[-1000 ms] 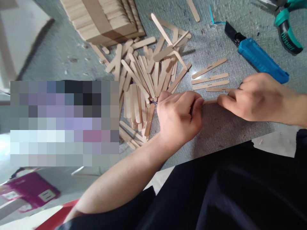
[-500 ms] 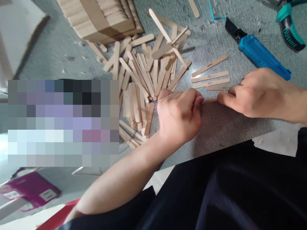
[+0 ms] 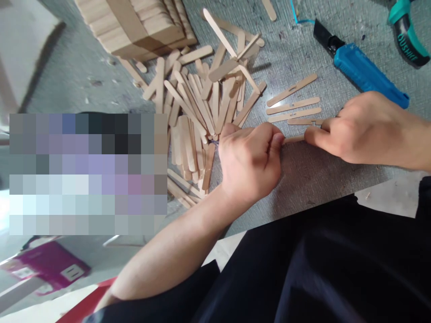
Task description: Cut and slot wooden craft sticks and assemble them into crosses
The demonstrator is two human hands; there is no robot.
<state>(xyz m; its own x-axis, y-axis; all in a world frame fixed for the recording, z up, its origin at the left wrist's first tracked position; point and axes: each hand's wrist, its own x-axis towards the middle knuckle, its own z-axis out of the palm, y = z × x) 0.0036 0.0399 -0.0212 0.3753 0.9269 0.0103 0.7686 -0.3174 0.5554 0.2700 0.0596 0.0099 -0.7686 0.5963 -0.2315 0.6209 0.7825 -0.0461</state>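
My left hand (image 3: 252, 159) is closed on one end of a wooden craft stick (image 3: 293, 140). The other end is pinched in the fingers of my right hand (image 3: 350, 130), so only the stick's middle shows between them. Just beyond lie several notched craft sticks (image 3: 292, 89) in a loose row, each with a small cut near its middle. One more notched stick (image 3: 303, 121) runs partly under my right fingers. A big heap of loose craft sticks (image 3: 191, 103) spreads out beside my left hand.
A stacked block of craft sticks (image 3: 148, 31) stands behind the heap. A blue utility knife (image 3: 368, 74) with a black blade lies beyond my right hand, near teal-and-black handled pliers (image 3: 409, 40). The grey table (image 3: 303, 179) ends at my lap. A purple packet (image 3: 50, 264) is at lower left.
The view has shifted slightly, moving the table items a little up and left. Both hands keep the same grip on the craft stick.
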